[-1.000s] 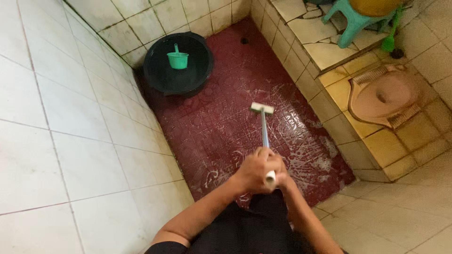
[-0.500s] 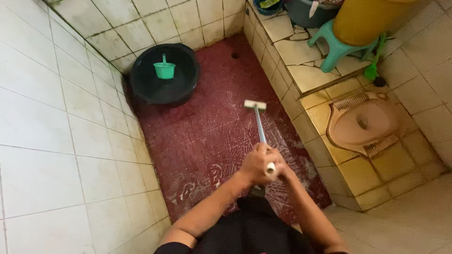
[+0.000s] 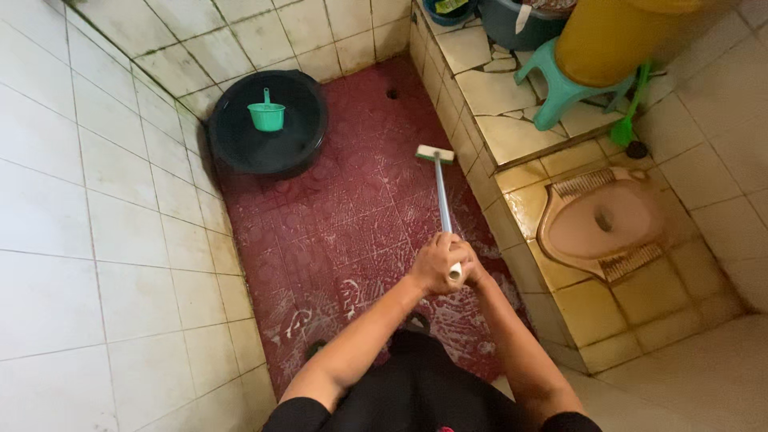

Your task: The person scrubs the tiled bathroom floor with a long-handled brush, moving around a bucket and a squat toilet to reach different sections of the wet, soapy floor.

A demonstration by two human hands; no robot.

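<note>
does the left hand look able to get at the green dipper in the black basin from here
Probably not as things stand: the left hand grips the brush handle, and the green dipper sits in the black basin across the red floor, nothing between.

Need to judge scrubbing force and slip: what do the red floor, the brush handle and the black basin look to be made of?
Red floor: looks like textured tile with a moulded pattern, wet sheen and white suds streaks.
Brush handle: probably metal or hard plastic; thin, straight, pale and smooth. Both hands, left and right, wrap its top.
Black basin: likely plastic; glossy, with a rolled rim.
</note>
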